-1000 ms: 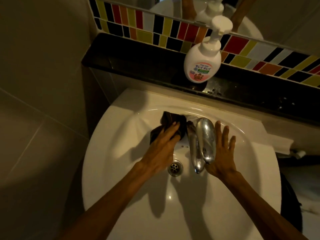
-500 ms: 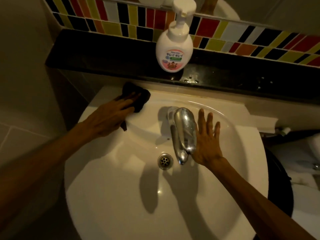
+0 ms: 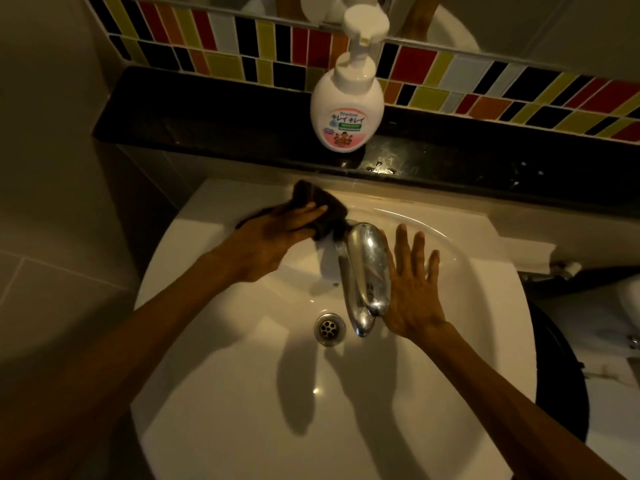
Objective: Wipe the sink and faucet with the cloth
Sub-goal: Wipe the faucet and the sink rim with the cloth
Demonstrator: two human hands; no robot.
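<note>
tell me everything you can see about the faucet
The faucet is shiny chrome metal with a rounded, elongated lever on top and a spout below that reaches out over the white sink, ending beside the drain. It catches reflections and looks smudged. No water is visible running. The right hand rests flat against its right side, fingers spread. The dark cloth, pressed down by the left hand, meets its base at the back left.

"キレイキレイ" on soap bottle (image 3: 347, 109)
</note>
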